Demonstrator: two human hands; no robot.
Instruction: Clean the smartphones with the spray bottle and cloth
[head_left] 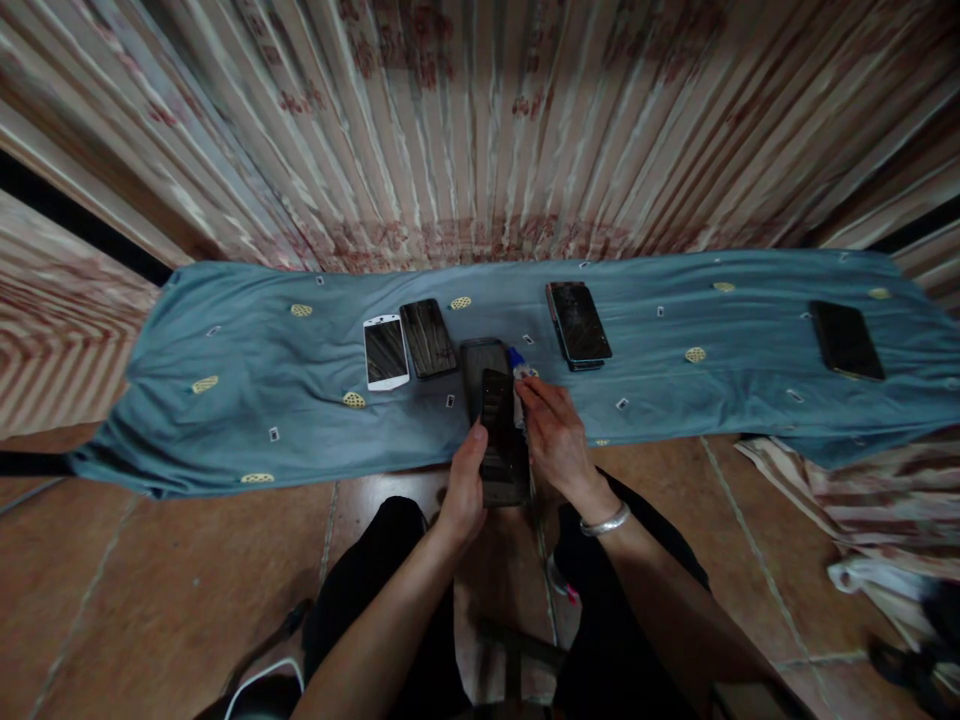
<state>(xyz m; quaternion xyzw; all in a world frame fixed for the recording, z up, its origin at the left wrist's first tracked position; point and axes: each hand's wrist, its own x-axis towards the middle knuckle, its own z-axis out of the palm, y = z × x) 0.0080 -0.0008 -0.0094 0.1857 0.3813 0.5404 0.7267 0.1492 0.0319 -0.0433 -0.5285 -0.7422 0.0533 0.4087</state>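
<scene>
My left hand point(463, 482) is closed around the lower left edge of a dark phone point(502, 440), tilted over the near edge of the cloth. In my right hand point(559, 435) is a small clear bottle with a blue cap point(515, 357), pinched in the fingers beside the phone's right edge; its lower part is hidden. Behind the held phone, another dark phone point(476, 355) lies on the cloth, partly covered. To the left are a white-framed phone point(386, 352) and a black phone point(428, 338). A small stack of phones point(579, 322) sits to the right of my hands.
The long surface has a blue-green cloth point(300, 370) with yellow motifs, wrinkled at its left end. One dark phone point(847, 340) lies far right. A pleated patterned curtain point(480, 150) hangs behind. Below are my knees and a tiled floor point(187, 580).
</scene>
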